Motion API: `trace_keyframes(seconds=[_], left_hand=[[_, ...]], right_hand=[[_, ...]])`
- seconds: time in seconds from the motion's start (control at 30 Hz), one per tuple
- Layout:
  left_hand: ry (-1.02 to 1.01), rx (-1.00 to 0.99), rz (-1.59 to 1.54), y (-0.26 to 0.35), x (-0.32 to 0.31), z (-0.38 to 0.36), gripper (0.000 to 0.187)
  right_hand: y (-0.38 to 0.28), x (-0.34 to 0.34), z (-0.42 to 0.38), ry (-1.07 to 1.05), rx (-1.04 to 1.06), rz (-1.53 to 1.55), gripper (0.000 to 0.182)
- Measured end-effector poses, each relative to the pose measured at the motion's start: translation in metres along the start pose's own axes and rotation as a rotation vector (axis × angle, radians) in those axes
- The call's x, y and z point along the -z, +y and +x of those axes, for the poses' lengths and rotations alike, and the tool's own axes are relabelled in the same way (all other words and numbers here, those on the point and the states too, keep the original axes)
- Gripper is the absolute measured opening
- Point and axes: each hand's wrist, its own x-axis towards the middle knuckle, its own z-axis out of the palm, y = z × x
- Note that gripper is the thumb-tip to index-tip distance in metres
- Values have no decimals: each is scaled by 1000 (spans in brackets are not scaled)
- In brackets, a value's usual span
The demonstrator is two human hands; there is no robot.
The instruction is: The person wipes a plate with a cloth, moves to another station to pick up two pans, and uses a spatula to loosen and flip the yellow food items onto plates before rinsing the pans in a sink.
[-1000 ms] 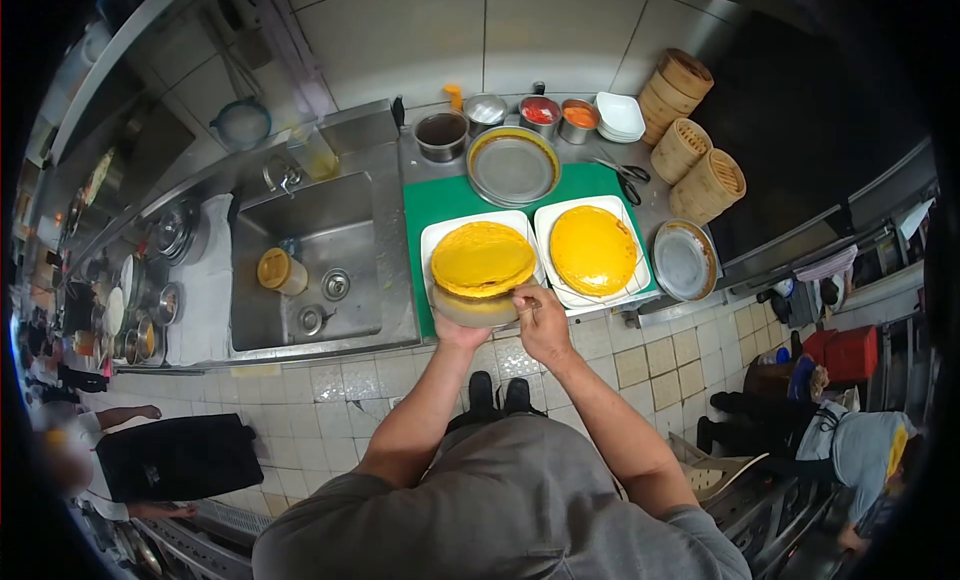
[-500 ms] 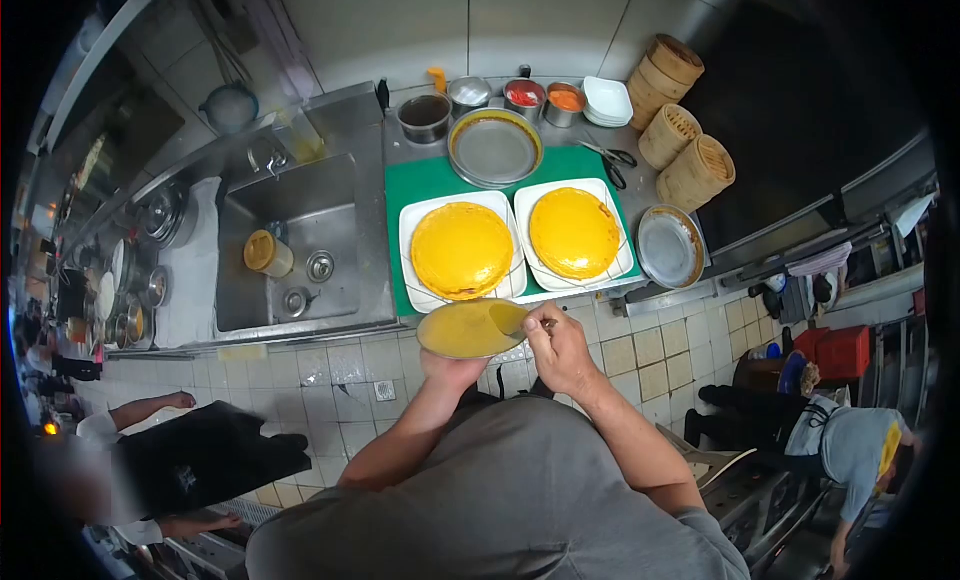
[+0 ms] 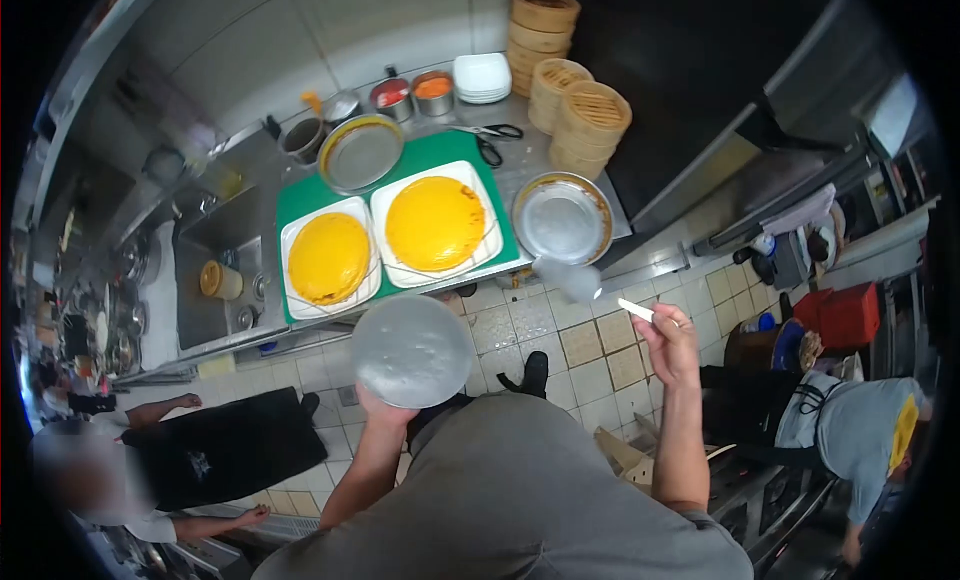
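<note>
My left hand (image 3: pixel 388 405) holds a round grey metal plate (image 3: pixel 412 352) from beneath, just in front of the counter edge. Off to the right, my right hand (image 3: pixel 672 345) pinches the pale handle of a utensil (image 3: pixel 575 280) whose grey head is blurred, near a round metal pan (image 3: pixel 563 220) with a browned rim. Two round yellow cakes (image 3: pixel 329 259) (image 3: pixel 435 223) sit on white square plates (image 3: pixel 377 298) (image 3: pixel 497 242) on the green mat (image 3: pixel 300 195). Another round pan (image 3: pixel 361 156) lies behind them.
Scissors (image 3: pixel 492 135), metal tubs (image 3: pixel 434 94), white dishes (image 3: pixel 482 77) and bamboo steamers (image 3: pixel 590 125) stand along the back. A sink (image 3: pixel 190 245) is at left. One person (image 3: pixel 220 450) is at lower left, another (image 3: pixel 845 420) at right.
The view has shifted right. My right hand has moved away from the plate to the right and now shows a utensil. The plate's yellow surface now looks grey.
</note>
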Motion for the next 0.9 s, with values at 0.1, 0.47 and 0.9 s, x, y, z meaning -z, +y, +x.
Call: trace_keyframes(seconds=[0.1, 0.47, 0.9], left_hand=[[-62, 86, -56, -37, -27, 11, 70], [-1, 225, 217, -99, -53, 50, 65], [255, 512, 265, -194, -24, 155, 46]], right_hand=[[7, 76, 17, -167, -105, 70, 18], [96, 2, 194, 243, 356, -764, 33], [31, 2, 202, 142, 340, -916, 25]])
